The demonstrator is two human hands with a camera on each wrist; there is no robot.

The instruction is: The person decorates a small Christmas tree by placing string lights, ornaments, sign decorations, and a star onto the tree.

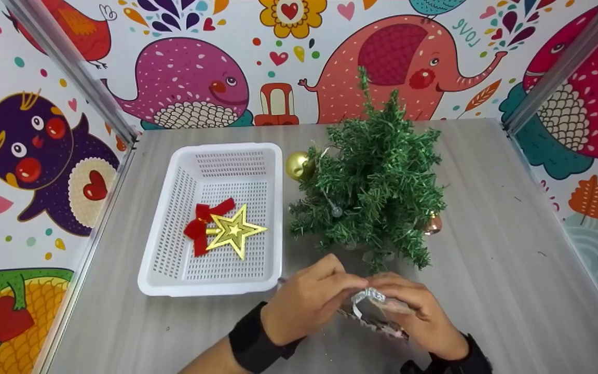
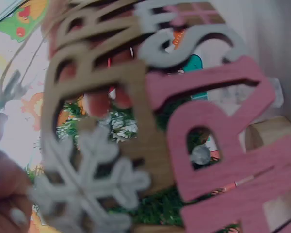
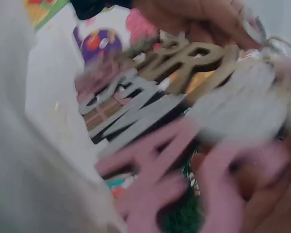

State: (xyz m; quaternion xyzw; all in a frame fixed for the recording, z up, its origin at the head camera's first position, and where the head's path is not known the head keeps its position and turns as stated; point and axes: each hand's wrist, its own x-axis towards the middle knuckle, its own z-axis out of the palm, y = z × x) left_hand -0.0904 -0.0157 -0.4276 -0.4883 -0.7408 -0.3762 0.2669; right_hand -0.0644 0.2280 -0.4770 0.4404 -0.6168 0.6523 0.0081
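Note:
Over the table's front, a wooden cut-out letter sign in pink, white and tan, with a white snowflake, hangs between both hands. It is seen nearly edge-on from the head. My right hand grips the sign, with fingertips behind its letters in the left wrist view. The left hand pinches at the sign's hanging string, close to a silver ribbon; the exact pinch is partly hidden. Just beyond the hands stands a small green Christmas tree.
A white perforated basket at the left holds a gold star and a red bow. On the tree hang a gold ball and a copper-coloured ornament. Printed panels enclose the table's back and sides.

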